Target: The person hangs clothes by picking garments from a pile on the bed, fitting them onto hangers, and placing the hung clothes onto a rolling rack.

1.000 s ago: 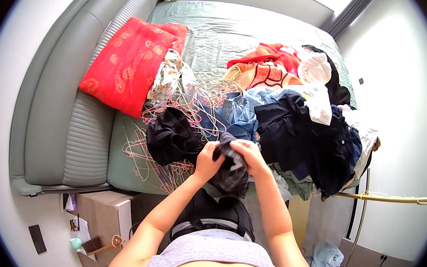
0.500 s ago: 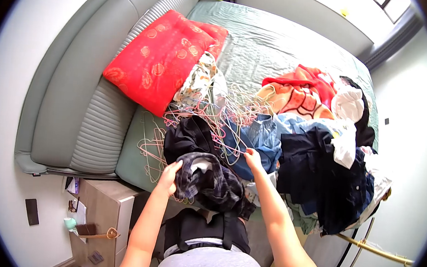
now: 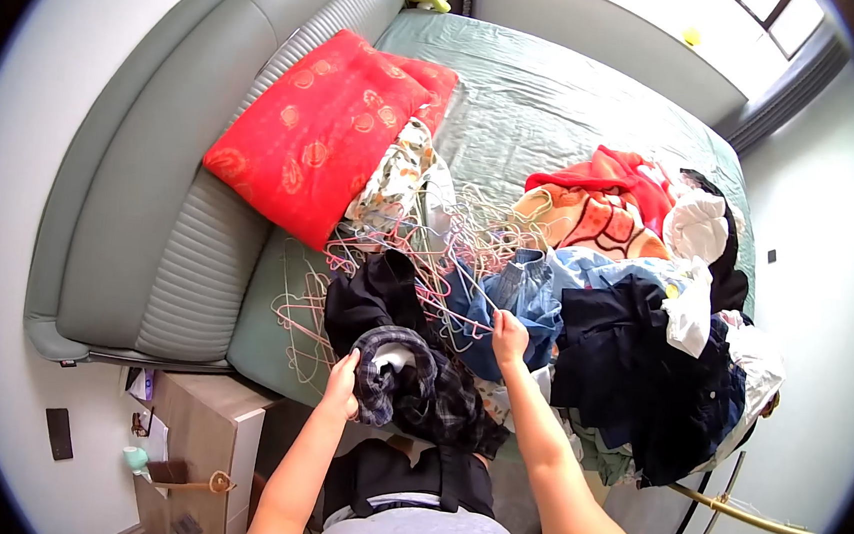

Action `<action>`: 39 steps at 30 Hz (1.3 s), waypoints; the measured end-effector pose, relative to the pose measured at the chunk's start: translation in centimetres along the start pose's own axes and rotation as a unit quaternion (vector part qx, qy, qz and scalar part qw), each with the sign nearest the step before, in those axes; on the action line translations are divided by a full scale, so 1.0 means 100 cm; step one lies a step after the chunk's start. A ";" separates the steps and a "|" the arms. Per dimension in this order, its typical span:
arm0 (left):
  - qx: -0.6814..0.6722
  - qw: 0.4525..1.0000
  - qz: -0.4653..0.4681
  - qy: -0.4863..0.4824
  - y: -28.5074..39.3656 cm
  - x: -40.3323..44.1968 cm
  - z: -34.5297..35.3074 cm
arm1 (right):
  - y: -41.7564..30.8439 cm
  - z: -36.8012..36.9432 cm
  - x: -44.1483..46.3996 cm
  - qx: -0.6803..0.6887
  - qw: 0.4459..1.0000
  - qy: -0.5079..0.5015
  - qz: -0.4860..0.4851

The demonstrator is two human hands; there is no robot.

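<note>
Green bed (image 3: 561, 87) at centre | headboard (image 3: 150, 160) upper left | left hand (image 3: 342, 389) grips plaid garment (image 3: 442, 394) | right hand (image 3: 510, 338) pinches hanger (image 3: 473, 323)

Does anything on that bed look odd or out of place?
Yes, the hangers: they lie in a tangled heap on the bed, crossing every way, and the right hand pinches one. Beside them, clothes are piled loosely, unfolded. Nothing looks spilled or damaged.

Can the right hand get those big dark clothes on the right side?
Probably yes. The dark clothes lie close beside the right hand, and nothing covers their near side. Its fingers seem to pinch a pink hanger, though, so it would likely have to let go first.
</note>
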State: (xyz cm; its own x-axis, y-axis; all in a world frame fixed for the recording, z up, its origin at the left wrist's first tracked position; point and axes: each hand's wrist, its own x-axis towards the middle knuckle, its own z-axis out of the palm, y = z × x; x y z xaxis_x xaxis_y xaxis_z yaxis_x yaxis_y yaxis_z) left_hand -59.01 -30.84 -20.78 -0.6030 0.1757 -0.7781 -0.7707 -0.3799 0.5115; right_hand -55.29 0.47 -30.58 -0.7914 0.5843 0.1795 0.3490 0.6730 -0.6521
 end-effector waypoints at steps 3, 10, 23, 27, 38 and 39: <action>-0.007 0.999 -0.026 -0.023 -0.006 0.008 0.019 | -0.007 -0.057 -0.024 0.107 0.992 0.064 0.025; 0.027 0.994 -0.011 -0.109 -0.031 0.035 0.072 | -0.010 -0.178 -0.161 0.196 0.962 0.168 0.092; 0.092 0.968 0.038 -0.231 -0.057 -0.025 0.143 | 0.008 -0.188 -0.092 0.221 0.940 0.185 0.184; 0.118 0.963 0.102 -0.217 -0.058 -0.031 0.150 | 0.000 -0.241 -0.144 0.212 0.951 0.196 0.107; 0.194 0.912 0.205 -0.297 -0.102 -0.091 0.221 | 0.015 -0.364 -0.239 0.266 0.950 0.165 -0.015; 0.207 0.909 0.217 -0.288 -0.106 -0.099 0.227 | 0.018 -0.370 -0.246 0.267 0.951 0.159 -0.008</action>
State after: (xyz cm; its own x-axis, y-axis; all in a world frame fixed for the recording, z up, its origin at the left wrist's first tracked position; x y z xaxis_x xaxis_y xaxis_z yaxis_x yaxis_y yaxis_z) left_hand -49.54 -7.91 -10.23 -0.7844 0.5833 -0.2108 -0.3737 -0.1732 0.9112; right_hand -16.62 4.09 -8.94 -0.5736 0.7405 0.3501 -0.0327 0.4064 -0.9131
